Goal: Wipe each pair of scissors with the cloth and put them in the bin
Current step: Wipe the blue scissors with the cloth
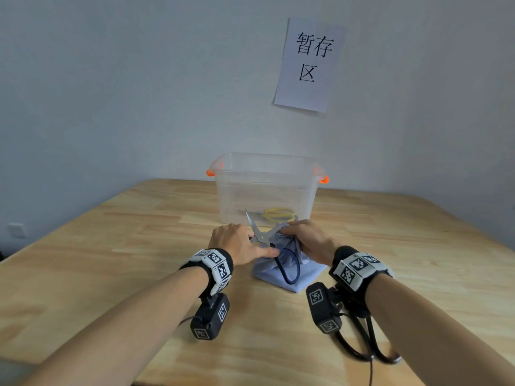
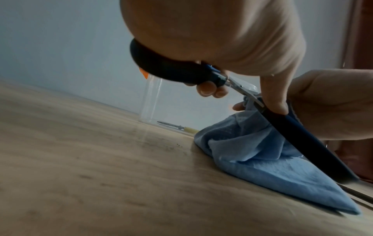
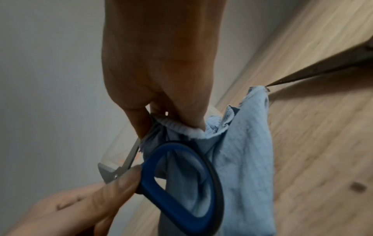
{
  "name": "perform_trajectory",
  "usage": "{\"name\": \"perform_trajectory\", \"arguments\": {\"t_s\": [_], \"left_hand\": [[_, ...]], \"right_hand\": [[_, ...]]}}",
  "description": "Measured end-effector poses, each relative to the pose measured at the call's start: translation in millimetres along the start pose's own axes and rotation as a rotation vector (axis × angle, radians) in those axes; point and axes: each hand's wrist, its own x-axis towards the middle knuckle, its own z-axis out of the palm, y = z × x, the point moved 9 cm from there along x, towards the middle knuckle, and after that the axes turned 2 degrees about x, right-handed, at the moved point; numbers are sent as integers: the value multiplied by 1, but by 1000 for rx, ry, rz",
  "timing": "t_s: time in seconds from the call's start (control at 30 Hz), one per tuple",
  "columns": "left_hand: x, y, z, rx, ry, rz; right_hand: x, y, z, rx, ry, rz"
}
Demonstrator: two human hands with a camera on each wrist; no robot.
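Blue-handled scissors [image 1: 260,236] stand open just in front of the clear bin [image 1: 267,162]. My left hand [image 1: 239,242] grips their handles near the pivot, thumb on the blue loop [image 3: 153,185]. One bare blade [image 1: 249,218] points up and away. My right hand [image 1: 303,236] pinches the light blue cloth [image 1: 289,277] around the other blade, which is hidden in the folds. The cloth's lower part drapes on the table. A yellow-handled pair [image 1: 278,214] lies inside the bin. In the left wrist view my fingers [image 2: 212,91] curl under the handle [image 2: 161,67].
A black-handled pair of scissors [image 1: 370,346] lies on the wooden table [image 1: 111,260] under my right forearm, its blade tip [image 3: 322,67] near the cloth's corner. The bin has orange latches [image 1: 323,179]. A paper sign [image 1: 309,65] hangs on the wall behind.
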Motion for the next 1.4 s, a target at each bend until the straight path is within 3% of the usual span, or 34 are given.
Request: {"name": "perform_trajectory", "arguments": {"t_s": [0.17, 0.37, 0.8, 0.93, 1.13, 1.4], "left_hand": [[2, 3, 2, -5, -14, -21], [5, 3, 3, 36, -12, -27], [6, 13, 1, 68, -2, 19], [5, 18, 0, 106, -8, 44], [5, 21, 0, 137, 5, 69], [2, 13, -5, 120, -31, 54]], "right_hand": [[-8, 1, 17, 218, -218, 39], [-10, 1, 5, 228, -123, -45], [-3, 20, -1, 341, 55, -9], [-4, 21, -14, 282, 218, -14], [3, 25, -20, 282, 343, -1], [10, 20, -27, 351, 348, -48]]}}
